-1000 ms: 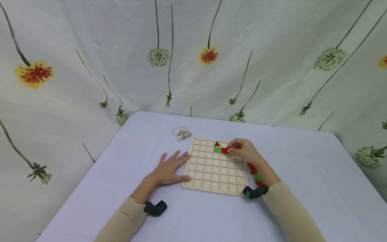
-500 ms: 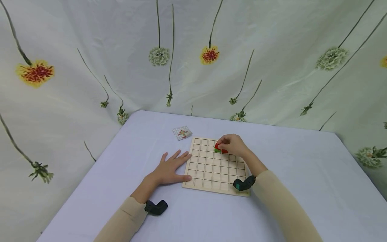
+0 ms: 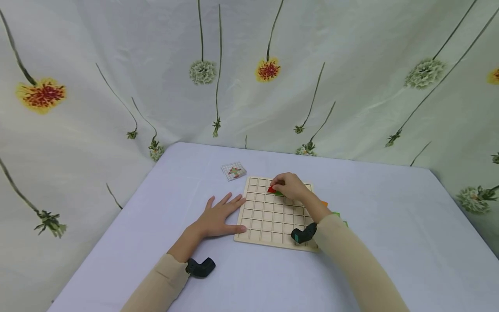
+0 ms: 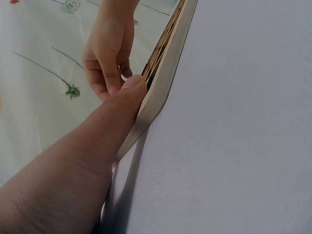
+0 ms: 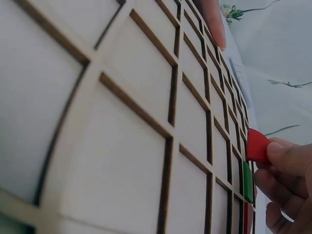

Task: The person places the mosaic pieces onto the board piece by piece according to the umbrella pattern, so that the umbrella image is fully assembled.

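A wooden grid board [image 3: 268,216] lies on the table. My left hand [image 3: 218,219] rests at its left edge with spread, straight fingers, the thumb on the rim. Over the board's upper rows, my right hand [image 3: 290,186] pinches a red tile [image 3: 271,190] between thumb and fingers. In the right wrist view this red tile [image 5: 256,146] is tilted and seems to have a curved edge. A green tile [image 5: 247,181] sits in the grid just beside it, and another red tile [image 5: 246,217] lies past the green one. My right hand partly hides these tiles in the head view.
A small pattern card [image 3: 234,171] lies beyond the board's upper left corner. Right of the board, an orange piece [image 3: 324,203] and a green piece [image 3: 336,214] show past my right forearm, which hides part of that area. A flowered cloth [image 3: 249,86] hangs behind the table.
My right hand has moved left across the upper rows, from the red tile right of the green one to the green tile's left side, carrying a red tile. My left hand has stayed put.
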Available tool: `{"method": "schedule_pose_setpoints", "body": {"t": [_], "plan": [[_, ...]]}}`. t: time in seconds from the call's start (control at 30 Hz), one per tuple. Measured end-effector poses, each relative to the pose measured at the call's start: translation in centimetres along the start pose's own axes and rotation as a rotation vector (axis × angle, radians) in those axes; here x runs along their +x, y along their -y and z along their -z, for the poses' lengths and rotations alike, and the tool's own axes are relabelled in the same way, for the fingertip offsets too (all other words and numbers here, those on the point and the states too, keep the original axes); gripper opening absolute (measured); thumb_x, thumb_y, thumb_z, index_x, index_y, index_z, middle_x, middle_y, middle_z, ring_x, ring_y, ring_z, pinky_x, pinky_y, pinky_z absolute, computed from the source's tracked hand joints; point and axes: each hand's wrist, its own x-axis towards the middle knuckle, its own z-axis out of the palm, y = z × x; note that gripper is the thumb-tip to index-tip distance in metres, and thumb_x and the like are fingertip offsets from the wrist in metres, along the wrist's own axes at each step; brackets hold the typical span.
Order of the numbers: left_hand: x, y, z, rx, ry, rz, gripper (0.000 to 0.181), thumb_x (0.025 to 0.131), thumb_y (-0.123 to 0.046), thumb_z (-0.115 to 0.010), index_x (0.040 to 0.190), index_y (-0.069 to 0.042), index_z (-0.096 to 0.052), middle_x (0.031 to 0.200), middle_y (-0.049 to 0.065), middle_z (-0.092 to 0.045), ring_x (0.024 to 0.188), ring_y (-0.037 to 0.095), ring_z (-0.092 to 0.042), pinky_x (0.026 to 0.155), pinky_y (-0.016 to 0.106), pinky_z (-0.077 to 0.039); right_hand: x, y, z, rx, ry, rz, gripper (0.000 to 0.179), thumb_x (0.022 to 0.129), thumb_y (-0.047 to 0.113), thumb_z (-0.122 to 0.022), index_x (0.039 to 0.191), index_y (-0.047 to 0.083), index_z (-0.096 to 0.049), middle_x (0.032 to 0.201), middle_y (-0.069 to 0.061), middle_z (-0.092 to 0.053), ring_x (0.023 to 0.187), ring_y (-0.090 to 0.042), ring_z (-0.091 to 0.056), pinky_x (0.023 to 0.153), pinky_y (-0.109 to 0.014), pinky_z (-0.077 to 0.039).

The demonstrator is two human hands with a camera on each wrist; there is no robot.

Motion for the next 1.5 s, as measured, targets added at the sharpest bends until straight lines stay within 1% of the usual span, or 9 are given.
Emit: {"method": "schedule_pose_setpoints", "body": {"t": [0.17,0.3,0.43,0.6,0.83,1.03,1.27,1.37,1.5], "plan": [[0.0,0.0,0.0,-0.001,-0.001,-0.007,0.093,0.081,-0.075,-0.054,0.155,-0.025,-0.029,0.160,-0.004,-0.023,0.149,0.025,-0.009,0.110,0.064,0.004,0.0,0.3,-0.4,-0.034,-0.008,0.008,0.014,0.099,0.010,-0.058,0.103,0.008,-0.071,0.100,-0.004,-0.068,0.097,-0.022,-0.061,0.085,-0.037,-0.049],[0.0,0.0,0.1,0.002,0.000,-0.005,0.093,0.081,-0.075,-0.054,0.155,-0.025,-0.029,0.160,-0.004,-0.023,0.149,0.026,-0.009,0.110,0.064,0.004,0.1,0.5,-0.5,-0.041,-0.011,0.003,0.014,0.099,0.009,-0.057,0.103,0.007,-0.071,0.102,-0.004,-0.068,0.101,-0.024,-0.061,0.088,-0.039,-0.049],[0.0,-0.1,0.1,0.005,0.003,0.002,0.094,0.081,-0.075,-0.054,0.155,-0.025,-0.029,0.160,-0.004,-0.023,0.149,0.026,-0.009,0.110,0.064,0.005,0.1,0.6,-0.7,-0.041,-0.015,-0.010,0.014,0.099,0.009,-0.057,0.103,0.008,-0.071,0.101,-0.004,-0.068,0.101,-0.024,-0.060,0.088,-0.038,-0.048],[-0.1,-0.1,0.1,0.000,0.006,0.005,0.094,0.081,-0.076,-0.054,0.155,-0.025,-0.029,0.160,-0.004,-0.023,0.149,0.025,-0.008,0.110,0.064,0.005,0.0,0.8,-0.9,-0.047,-0.019,-0.007,0.015,0.099,0.008,-0.056,0.103,0.008,-0.071,0.102,-0.004,-0.068,0.100,-0.024,-0.060,0.087,-0.038,-0.049],[-0.2,-0.2,0.2,-0.012,0.006,0.004,0.094,0.081,-0.075,-0.055,0.155,-0.024,-0.029,0.160,-0.004,-0.023,0.149,0.025,-0.008,0.110,0.064,0.005,0.0,1.0,-0.9,-0.084,-0.022,0.000,0.015,0.099,0.007,-0.056,0.102,0.008,-0.071,0.102,-0.005,-0.067,0.103,-0.026,-0.060,0.091,-0.040,-0.048],[-0.2,-0.3,0.2,-0.007,0.006,0.007,0.094,0.081,-0.075,-0.055,0.155,-0.024,-0.029,0.160,-0.004,-0.023,0.149,0.026,-0.009,0.110,0.064,0.005,-0.1,1.0,-0.9,-0.124,-0.024,0.021,0.017,0.097,0.005,-0.059,0.105,0.005,-0.074,0.105,-0.007,-0.063,0.098,-0.025,-0.059,0.088,-0.039,-0.049],[-0.2,-0.4,0.2,0.000,0.009,0.010,0.094,0.080,-0.075,-0.055,0.155,-0.024,-0.030,0.160,-0.003,-0.024,0.149,0.026,-0.009,0.110,0.065,0.004,-0.7,1.0,-0.3,-0.132,-0.024,0.023,0.019,0.095,0.006,-0.062,0.112,0.002,-0.071,0.106,-0.009,-0.063,0.098,-0.026,-0.059,0.087,-0.039,-0.049],[-0.2,-0.5,0.3,0.002,0.004,0.004,0.094,0.080,-0.075,-0.055,0.155,-0.023,-0.031,0.159,-0.002,-0.025,0.149,0.027,-0.010,0.110,0.066,0.004,-1.2,0.7,0.1,-0.122,-0.031,0.014,0.018,0.095,0.007,-0.063,0.111,0.002,-0.070,0.104,-0.009,-0.064,0.093,-0.025,-0.058,0.082,-0.039,-0.049],[-0.2,-0.5,0.3,0.007,0.006,0.006,0.093,0.080,-0.074,-0.055,0.155,-0.023,-0.031,0.159,-0.003,-0.025,0.149,0.027,-0.009,0.110,0.065,0.004,-2.0,0.2,0.6,-0.090,-0.053,-0.005,0.015,0.095,0.008,-0.063,0.107,0.004,-0.071,0.098,-0.006,-0.065,0.087,-0.021,-0.057,0.075,-0.037,-0.048]]}}
